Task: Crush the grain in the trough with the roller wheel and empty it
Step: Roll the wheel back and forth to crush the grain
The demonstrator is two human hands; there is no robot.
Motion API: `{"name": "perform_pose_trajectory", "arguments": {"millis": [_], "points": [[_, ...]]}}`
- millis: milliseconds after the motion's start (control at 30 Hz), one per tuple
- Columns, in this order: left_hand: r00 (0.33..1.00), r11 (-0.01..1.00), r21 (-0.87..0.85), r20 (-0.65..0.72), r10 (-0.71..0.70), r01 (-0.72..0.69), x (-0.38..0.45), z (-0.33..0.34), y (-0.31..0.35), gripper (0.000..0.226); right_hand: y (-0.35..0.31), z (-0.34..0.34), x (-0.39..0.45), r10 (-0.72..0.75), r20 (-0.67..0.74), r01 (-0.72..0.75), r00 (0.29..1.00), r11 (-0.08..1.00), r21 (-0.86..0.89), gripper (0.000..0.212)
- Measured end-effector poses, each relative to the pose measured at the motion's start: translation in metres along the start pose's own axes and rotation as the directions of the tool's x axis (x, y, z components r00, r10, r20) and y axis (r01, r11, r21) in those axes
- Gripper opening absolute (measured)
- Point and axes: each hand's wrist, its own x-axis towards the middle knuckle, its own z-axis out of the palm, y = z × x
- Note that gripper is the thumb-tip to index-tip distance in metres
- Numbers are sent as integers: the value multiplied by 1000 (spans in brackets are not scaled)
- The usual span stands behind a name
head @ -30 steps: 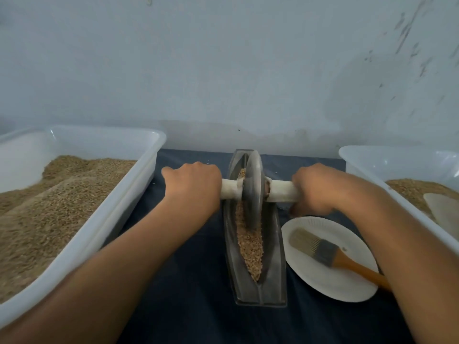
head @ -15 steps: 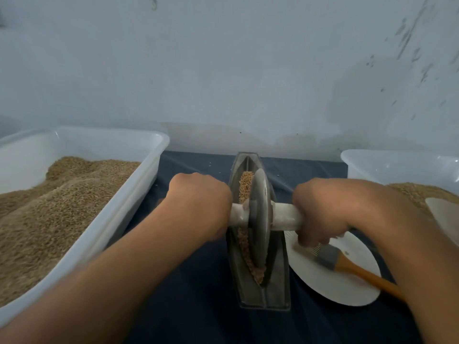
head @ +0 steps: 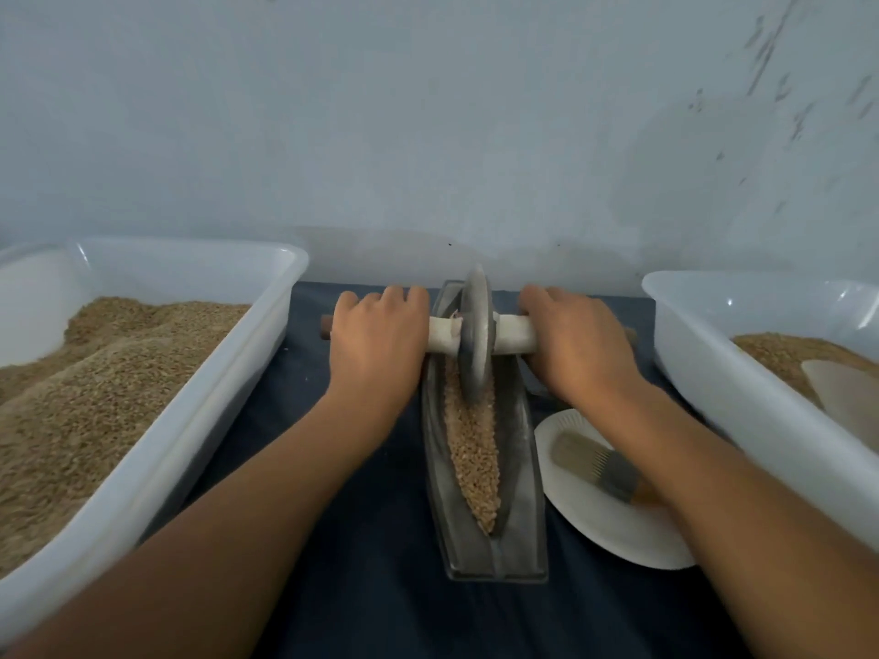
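- roller wheel (head: 475, 335) stands at the trough (head: 485, 468) far end; trough's long axis runs toward the body.
- left hand (head: 378, 342) and right hand (head: 578, 347) each wrap the axle handle, equally near.
- grain (head: 475, 449) lies nearer: judged next stroke pulls back.

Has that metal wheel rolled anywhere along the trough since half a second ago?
Yes. The roller wheel has rolled away from the person, from the middle to the far end of the trough, nearer the wall.

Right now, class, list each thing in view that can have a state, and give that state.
left hand: grips the axle, left of the wheel.
right hand: grips the axle, right of the wheel.
roller wheel: upright, at the trough's far end.
trough: holds grain.
left tub: heaped with grain.
right tub: partly filled.
brush: lying on the paper plate.
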Motion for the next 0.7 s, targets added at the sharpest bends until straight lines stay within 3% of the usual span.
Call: {"name": "perform_pose_trajectory", "arguments": {"millis": [67, 200, 367, 700], "points": [[999, 1000, -9, -46, 11, -12, 2, 2, 1, 23, 1, 2, 1, 16, 3, -16, 1000, 1000, 5, 26], [1000, 1000, -24, -10, 13, -13, 2, 1, 0, 25, 3, -7, 2, 43, 208, -54, 977, 997, 51, 26], [975, 998, -64, 221, -5, 20, -5, -10, -6, 27, -7, -40, 2, 14, 422, -31, 906, 999, 34, 26], [828, 997, -55, 556, 75, -53, -20, -64, -2, 25, -23, -101, -15, -25, 722, 63, 692, 998, -26, 30]]}}
